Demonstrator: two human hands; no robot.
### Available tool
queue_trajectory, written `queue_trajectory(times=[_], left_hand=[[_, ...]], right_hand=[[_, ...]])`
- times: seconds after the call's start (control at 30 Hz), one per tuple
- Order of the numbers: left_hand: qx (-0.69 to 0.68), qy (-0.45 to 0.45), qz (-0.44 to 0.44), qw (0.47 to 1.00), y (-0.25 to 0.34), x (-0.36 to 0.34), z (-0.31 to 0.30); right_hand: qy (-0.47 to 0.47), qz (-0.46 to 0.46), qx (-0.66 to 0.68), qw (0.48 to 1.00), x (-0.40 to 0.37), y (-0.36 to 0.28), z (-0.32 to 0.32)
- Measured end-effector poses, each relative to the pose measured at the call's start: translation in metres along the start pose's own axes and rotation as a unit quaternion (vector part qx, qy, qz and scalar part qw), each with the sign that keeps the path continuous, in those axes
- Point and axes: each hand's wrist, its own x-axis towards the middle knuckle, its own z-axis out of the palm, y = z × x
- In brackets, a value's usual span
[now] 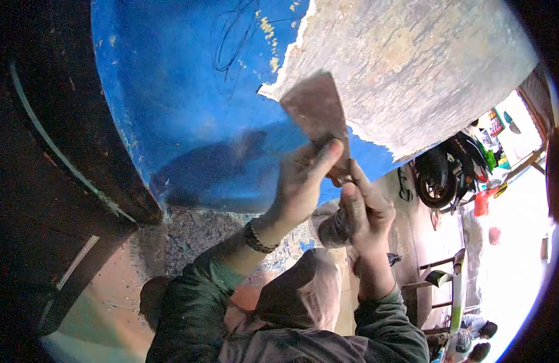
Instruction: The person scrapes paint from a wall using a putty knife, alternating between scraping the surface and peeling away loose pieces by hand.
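Head view of a wall being scraped of paint. The scraper [316, 107], a broad rust-brown blade on a dark handle, lies flat against the wall at the ragged edge where the blue paint [188, 103] meets the bare plaster [412, 66]. The left hand [302, 180], with a beaded wristband [258, 239] just below it, is curled about the base of the blade, its thumb pressed on the metal. The right hand [365, 213] is closed tightly around the handle just beneath. The upper right of the surface is stripped to grey, mottled plaster. Blue covers the whole left and lower part, with only small chipped spots near the top, so by this view more than half remains to be cleared. Paint flakes [200, 233] litter the floor at the foot of the wall. A dark door frame [55, 151] borders the left, and a parked motorbike [443, 172] stands well apart on the right.
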Motion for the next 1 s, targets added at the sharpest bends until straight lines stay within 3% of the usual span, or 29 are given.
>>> queue_trajectory(times=[0.07,0.17,0.27,0.33,0.4,0.47,0.5,0.6,0.63,0.73,0.77,0.83,0.87,0.93,0.97,1.0], left_hand=[[0.023,0.046,0.028,0.998,0.0,0.001,0.001],[-0.057,0.001,0.002,0.998,0.025,0.006,-0.016],[-0.007,0.058,0.046,0.997,0.008,0.003,-0.008],[-0.007,0.025,0.012,1.0,0.001,0.0,-0.001],[-0.034,0.11,0.021,0.993,0.004,0.002,0.002],[-0.082,0.098,-0.042,0.991,0.016,0.004,-0.028],[-0.095,0.061,0.014,0.994,0.031,0.002,-0.023],[-0.022,0.099,0.062,0.993,0.019,-0.001,-0.011],[-0.04,0.066,0.027,0.997,0.012,-0.003,-0.007],[-0.011,0.08,0.064,0.995,0.004,-0.001,-0.007],[-0.038,0.1,0.041,0.993,0.008,0.001,-0.016],[-0.096,0.118,0.001,0.988,0.042,0.001,-0.028],[-0.125,0.141,0.046,0.981,0.056,0.002,-0.021],[-0.053,0.126,0.034,0.99,0.047,-0.002,-0.02],[-0.025,0.103,0.067,0.992,0.032,0.0,-0.017],[-0.008,0.083,0.019,0.996,0.018,-0.001,-0.014]], right_hand=[[-0.014,0.036,-0.026,0.999,0.001,-0.004,0.002],[0.017,-0.036,-0.037,0.999,0.006,-0.015,0.033],[0.005,-0.075,-0.07,0.995,0.004,-0.002,0.019],[0.0,0.029,-0.024,0.999,-0.003,-0.002,0.007],[-0.011,-0.055,-0.062,0.997,0.005,-0.008,0.016],[-0.009,-0.074,-0.078,0.994,0.007,-0.015,0.044],[-0.004,-0.065,-0.108,0.992,0.005,-0.02,0.047],[-0.036,-0.035,-0.109,0.993,0.005,-0.018,0.03],[-0.017,0.008,-0.059,0.998,0.002,-0.015,0.022],[0.004,-0.027,-0.072,0.997,0.0,-0.01,0.025],[-0.008,-0.067,-0.095,0.993,0.002,-0.014,0.034],[-0.014,-0.103,-0.071,0.992,0.014,-0.034,0.061],[-0.026,-0.102,-0.058,0.993,0.017,-0.037,0.066],[-0.025,-0.135,-0.083,0.987,0.015,-0.031,0.055],[-0.023,-0.11,-0.107,0.988,0.01,-0.031,0.044],[-0.02,-0.085,-0.131,0.987,0.004,-0.031,0.031]])
